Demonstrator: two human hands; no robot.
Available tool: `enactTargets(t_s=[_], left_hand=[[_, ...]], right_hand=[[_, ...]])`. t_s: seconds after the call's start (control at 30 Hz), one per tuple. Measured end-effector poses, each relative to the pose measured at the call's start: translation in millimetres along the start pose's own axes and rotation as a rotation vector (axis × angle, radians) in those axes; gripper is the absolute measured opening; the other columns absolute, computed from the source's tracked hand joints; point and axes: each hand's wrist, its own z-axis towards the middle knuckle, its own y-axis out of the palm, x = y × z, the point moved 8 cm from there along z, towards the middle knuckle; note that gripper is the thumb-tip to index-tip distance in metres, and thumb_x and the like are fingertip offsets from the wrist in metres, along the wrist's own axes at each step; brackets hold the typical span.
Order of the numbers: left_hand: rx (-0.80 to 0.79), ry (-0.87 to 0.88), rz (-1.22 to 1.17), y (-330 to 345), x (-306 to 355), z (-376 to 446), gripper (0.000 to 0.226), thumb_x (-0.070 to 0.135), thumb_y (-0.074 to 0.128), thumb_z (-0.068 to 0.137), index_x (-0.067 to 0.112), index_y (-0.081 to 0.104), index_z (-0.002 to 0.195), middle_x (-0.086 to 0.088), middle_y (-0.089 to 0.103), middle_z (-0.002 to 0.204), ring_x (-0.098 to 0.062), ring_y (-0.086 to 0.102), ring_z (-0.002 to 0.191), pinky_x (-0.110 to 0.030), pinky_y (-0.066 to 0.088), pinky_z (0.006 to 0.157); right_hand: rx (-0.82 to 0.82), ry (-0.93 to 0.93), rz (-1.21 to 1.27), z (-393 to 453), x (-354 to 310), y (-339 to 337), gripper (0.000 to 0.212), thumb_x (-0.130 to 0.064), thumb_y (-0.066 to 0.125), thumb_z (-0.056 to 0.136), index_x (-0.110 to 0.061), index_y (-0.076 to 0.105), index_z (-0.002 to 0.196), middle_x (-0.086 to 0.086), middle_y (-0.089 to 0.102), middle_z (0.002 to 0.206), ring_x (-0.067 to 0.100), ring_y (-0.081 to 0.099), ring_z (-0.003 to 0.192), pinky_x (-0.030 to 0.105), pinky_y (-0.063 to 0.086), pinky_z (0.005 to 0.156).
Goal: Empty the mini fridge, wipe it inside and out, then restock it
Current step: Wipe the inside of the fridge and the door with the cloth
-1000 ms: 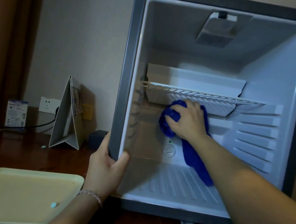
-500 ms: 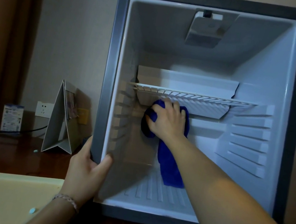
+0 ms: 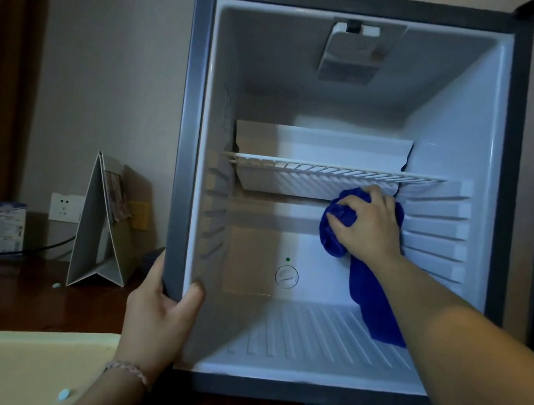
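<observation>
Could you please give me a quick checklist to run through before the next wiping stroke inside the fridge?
1. Fridge emptied: nothing on the wire shelf or the ribbed floor: ok.
2. Cloth in hand: right hand grips the blue cloth against the back wall, below the shelf's right end: ok.
3. Fridge steadied: left hand holds the left front edge of the mini fridge: ok.
4. Loose tail: the cloth's end hangs down to the floor ribs: ok, but it may drag.
5. Dial on the back wall apart from the cloth: ok.
6. Wall already clean: cannot tell.
</observation>
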Motion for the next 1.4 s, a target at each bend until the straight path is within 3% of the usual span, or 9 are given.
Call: enactTargets(t_s=[0.23,0.4,0.53,0.77,0.87,1.1,1.2,1.3,1.4], left_hand=[[-0.007,0.025,0.012,0.7,-0.1,2.6,0.042,0.017,0.068,0.085,0.039,0.055,0.119,0.016,0.067,0.092,-0.002,0.066,0.083,-0.016,0.05,0.065],[-0.007,0.033,0.021,-0.6,2.6,2.8,0.045,0.016,0.069,0.085,0.043,0.052,0.118,0.012,0.067,0.085,0.003,0.065,0.078,-0.023,0.055,0.065],[-0.021,0.049,0.031,-0.7,4.3,1.3,0.045,0.018,0.069,0.087,0.043,0.05,0.119,0.009,0.067,0.088,0.002,0.065,0.079,-0.018,0.055,0.062],[-0.028,0.066,0.027,-1.4,8.8,-0.6,0.041,0.014,0.068,0.088,0.045,0.053,0.111,0.008,0.068,0.08,-0.006,0.067,0.07,-0.024,0.058,0.06],[-0.025,0.06,0.017,-2.2,8.8,-1.1,0.038,0.013,0.068,0.088,0.036,0.057,0.116,0.009,0.069,0.077,-0.008,0.067,0.07,-0.022,0.057,0.059],[-0.037,0.037,0.01,-0.6,5.9,-0.3,0.039,0.02,0.067,0.088,0.044,0.055,0.116,0.018,0.068,0.09,0.006,0.066,0.083,-0.018,0.058,0.065],[-0.035,0.039,0.004,0.2,5.2,-0.2,0.039,0.022,0.066,0.087,0.048,0.052,0.112,0.021,0.067,0.093,0.006,0.066,0.087,-0.015,0.056,0.065],[-0.028,0.039,0.006,0.6,0.5,2.1,0.043,0.022,0.066,0.087,0.037,0.055,0.125,0.015,0.068,0.098,-0.004,0.068,0.087,-0.019,0.058,0.068],[-0.033,0.039,-0.003,2.6,-0.4,2.9,0.045,0.022,0.066,0.086,0.036,0.053,0.126,0.015,0.068,0.096,-0.003,0.068,0.083,-0.017,0.056,0.063]], right_hand=[[0.063,0.148,-0.063,1.0,-37.4,10.1,0.039,-0.045,0.061,0.092,-0.019,0.07,0.119,0.013,0.045,0.14,0.039,0.035,0.127,0.049,0.039,0.099],[-0.023,-0.067,-0.092,-4.1,-124.4,41.1,0.037,-0.042,0.06,0.092,-0.024,0.065,0.124,0.012,0.037,0.15,0.04,0.031,0.131,0.051,0.035,0.103],[-0.008,-0.072,-0.082,-2.3,-162.9,58.5,0.032,-0.041,0.053,0.098,-0.022,0.067,0.121,0.012,0.037,0.152,0.041,0.029,0.135,0.052,0.03,0.107],[-0.018,-0.199,-0.155,-7.3,-134.3,53.2,0.038,-0.043,0.064,0.09,-0.027,0.063,0.124,0.01,0.037,0.15,0.04,0.036,0.127,0.051,0.039,0.099],[-0.019,-0.176,-0.15,-5.2,-101.2,41.1,0.038,-0.045,0.066,0.088,-0.027,0.064,0.121,0.011,0.042,0.143,0.04,0.037,0.124,0.05,0.043,0.094],[0.043,-0.048,-0.113,-3.7,-2.4,3.0,0.037,-0.042,0.072,0.085,-0.023,0.068,0.117,0.013,0.045,0.137,0.041,0.037,0.123,0.05,0.044,0.097],[0.048,-0.045,-0.1,-0.6,5.8,1.6,0.035,-0.039,0.073,0.085,-0.022,0.07,0.116,0.014,0.045,0.137,0.043,0.038,0.121,0.05,0.039,0.102],[0.085,-0.029,-0.093,0.1,2.3,5.1,0.034,-0.036,0.072,0.086,-0.016,0.072,0.113,0.018,0.048,0.133,0.045,0.04,0.118,0.05,0.037,0.103],[0.097,-0.025,-0.091,-1.5,-14.3,12.3,0.034,-0.036,0.071,0.087,-0.013,0.073,0.113,0.021,0.051,0.129,0.046,0.042,0.115,0.049,0.039,0.1]])
